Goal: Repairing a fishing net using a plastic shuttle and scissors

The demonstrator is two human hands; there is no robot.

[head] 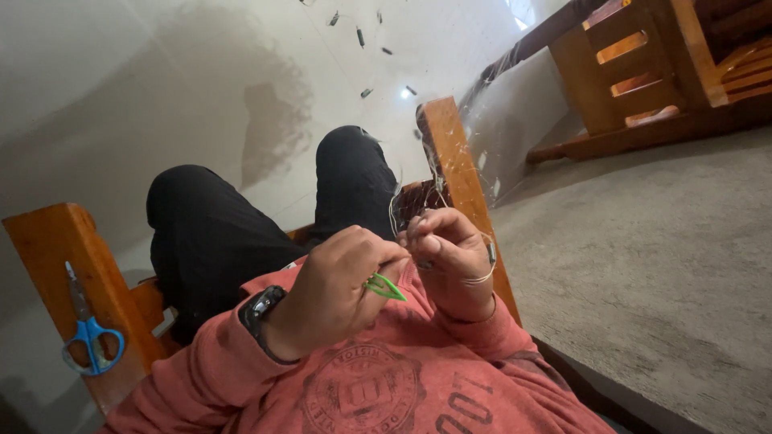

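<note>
Item: fine thread (396, 210), held before the chest. Light, limp, easily tangled; best taken near its end. Left hand (334, 293) pinches a green needle-like tool (384, 287); right hand (449, 257) apparently closed on the thread. Blue scissors (90, 333) rest on the chair arm (56, 241).

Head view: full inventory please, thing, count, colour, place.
blue-handled scissors: one, blue and steel, lying on the left wooden armrest
wooden armrest: two, orange-brown, left and centre
green plastic netting needle: one, green, in the left hand
fine translucent net with small dark weights: one, near clear, stretched from the hands toward the wall
wooden furniture: one, orange-brown, top right
grey floor: one, right
black wristwatch: one, left wrist
left hand: one, gripping the needle
right hand: one, pinching the net
</note>
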